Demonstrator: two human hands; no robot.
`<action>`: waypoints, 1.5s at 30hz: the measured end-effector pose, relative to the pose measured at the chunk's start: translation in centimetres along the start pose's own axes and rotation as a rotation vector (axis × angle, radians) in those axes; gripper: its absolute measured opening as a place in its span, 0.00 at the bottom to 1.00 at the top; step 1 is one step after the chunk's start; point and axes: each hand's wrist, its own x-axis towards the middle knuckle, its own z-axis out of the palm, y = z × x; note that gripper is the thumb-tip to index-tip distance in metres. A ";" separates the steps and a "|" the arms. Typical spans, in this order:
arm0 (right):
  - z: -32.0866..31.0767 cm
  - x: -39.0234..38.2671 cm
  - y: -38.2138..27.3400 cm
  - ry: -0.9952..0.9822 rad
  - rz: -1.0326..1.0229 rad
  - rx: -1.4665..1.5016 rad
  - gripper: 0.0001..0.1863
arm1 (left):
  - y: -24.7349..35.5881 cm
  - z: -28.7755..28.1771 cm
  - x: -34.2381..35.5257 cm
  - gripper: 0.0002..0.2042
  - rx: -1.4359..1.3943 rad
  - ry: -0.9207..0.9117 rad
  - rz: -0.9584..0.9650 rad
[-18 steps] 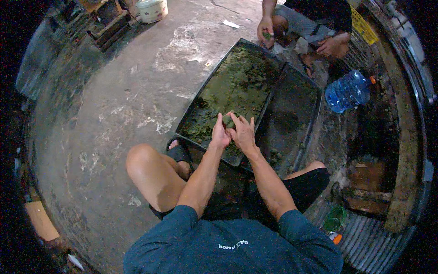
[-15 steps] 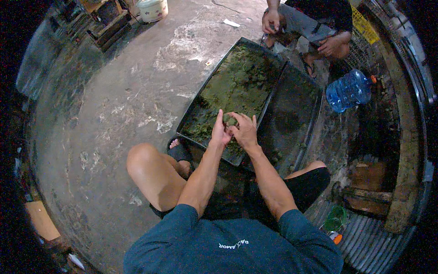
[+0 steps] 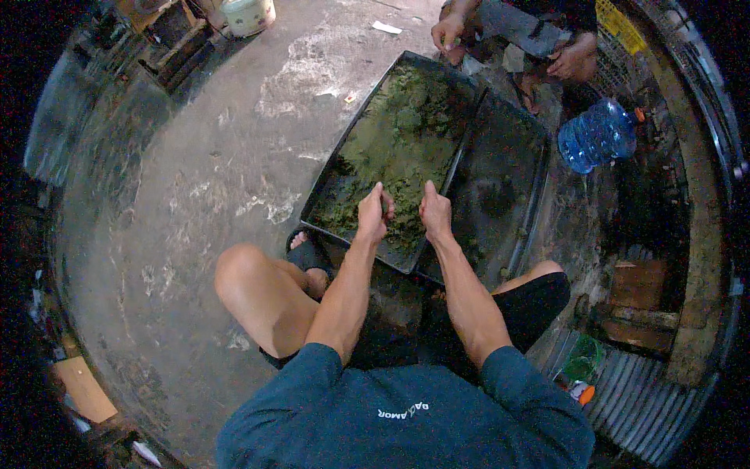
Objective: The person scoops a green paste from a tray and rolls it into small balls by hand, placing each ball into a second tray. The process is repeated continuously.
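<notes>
Both my hands are above a dark rectangular tray (image 3: 354,135) holding damp, crumbly green material (image 3: 398,152). My left hand (image 3: 376,213) is closed, its thumb pointing away from me, and part of a dark green clump shows between thumb and fingers. A short gap to the right, my right hand (image 3: 435,213) is curled into a fist with the thumb along the top; whatever is inside it is hidden. Loose green lumps lie under and between the hands.
A second dark tray (image 3: 500,176) with scattered bits adjoins on the right. Across from me squats another person, hands (image 3: 449,35) near the trays' far end. A blue water jug (image 3: 598,134) lies at right. A patterned white bucket (image 3: 248,16) stands at far left.
My hands, which were together around a green clump, have moved apart and closed separately. The other person's hand has moved nearer the tray's far corner. The view has shifted slightly.
</notes>
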 end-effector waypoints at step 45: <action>-10.1 3.1 12.4 0.262 -0.410 -0.746 0.16 | -11.6 -4.3 0.8 0.20 0.088 0.082 -0.163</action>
